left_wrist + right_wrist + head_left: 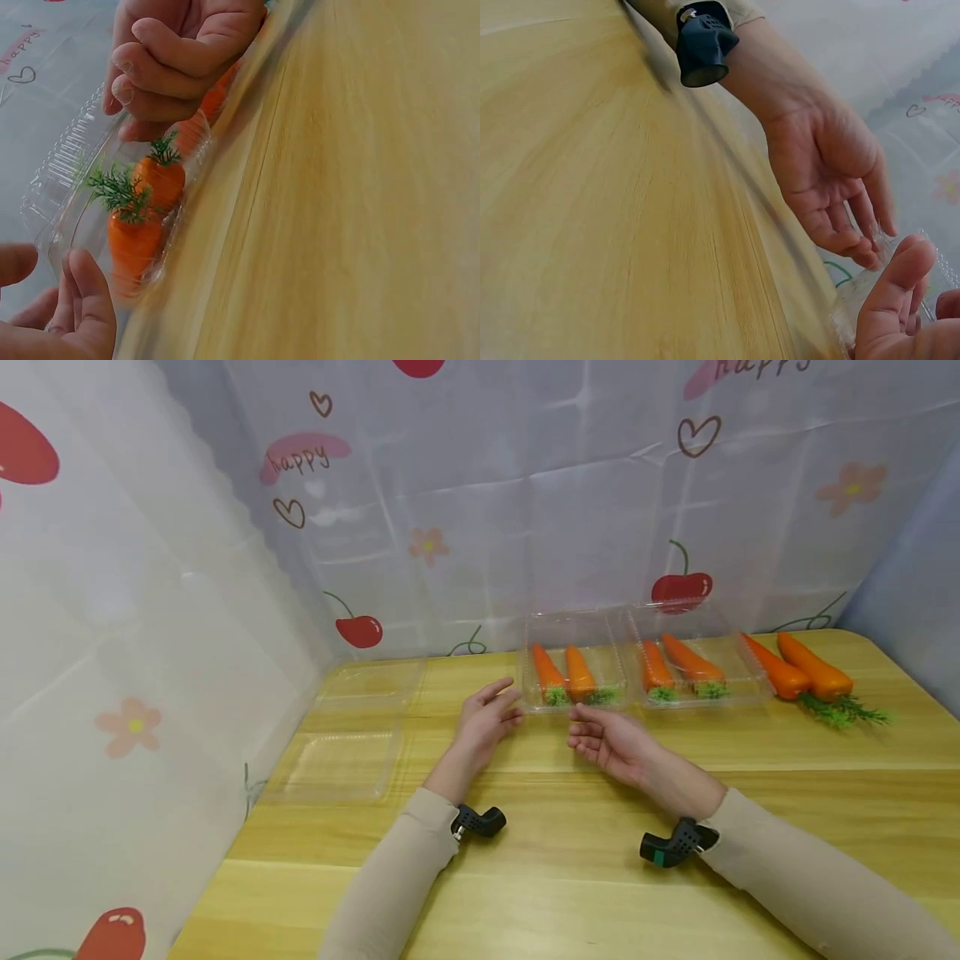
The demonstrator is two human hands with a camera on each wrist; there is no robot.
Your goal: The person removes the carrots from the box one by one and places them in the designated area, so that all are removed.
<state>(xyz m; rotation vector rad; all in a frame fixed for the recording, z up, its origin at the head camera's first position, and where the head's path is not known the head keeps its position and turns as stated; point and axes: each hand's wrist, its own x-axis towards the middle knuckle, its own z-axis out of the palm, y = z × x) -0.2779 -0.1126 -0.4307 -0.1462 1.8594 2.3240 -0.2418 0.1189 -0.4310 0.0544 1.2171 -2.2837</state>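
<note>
A clear plastic box (622,670) with two toy carrots (581,673) inside stands before me, its ridged lid (573,627) raised at the back. The carrots' green tops face me. My left hand (486,720) is at the box's left edge, fingers extended loosely and fingertips right at the plastic in the right wrist view. At the front right of the box is my right hand (611,745), palm turned inward and fingers loosely bent. Its fingertips overlap the front rim in the head view. Neither hand holds anything that shows.
Right of this box stands a second clear box (738,689) with two carrots. Farther right, two loose carrots (817,668) lie near the table's back right corner. At left, another clear box (341,768) lies spread open. A printed curtain (480,510) hangs behind the table (555,893).
</note>
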